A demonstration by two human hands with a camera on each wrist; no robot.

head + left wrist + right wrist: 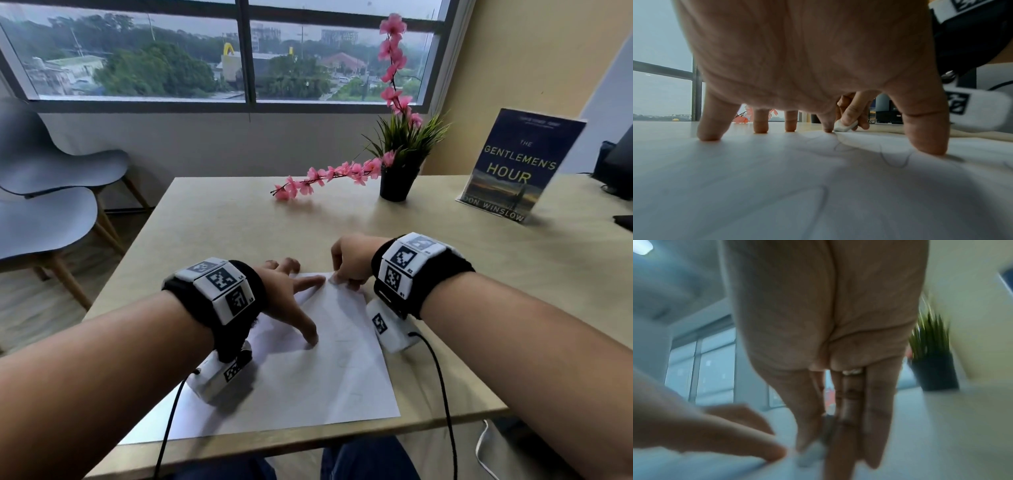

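Observation:
A white sheet of paper (325, 370) with faint pencil lines lies on the beige table (222, 222) in front of me. My left hand (291, 301) is spread on it, and its straight fingertips (709, 136) press the paper (818, 186) down. My right hand (349, 263) is at the sheet's far right corner and pinches a small white eraser (845, 127) against the paper. In the blurred right wrist view the eraser (812, 452) sits under the right hand's fingertips (803, 434), next to a left finger (756, 446).
A black pot with green grass and pink blossom sprays (399, 181) stands at the table's back. A book (517, 164) stands upright at the back right, with dark equipment (616, 171) beyond it. Two grey chairs (51, 192) are on the left. Cables hang off the near edge.

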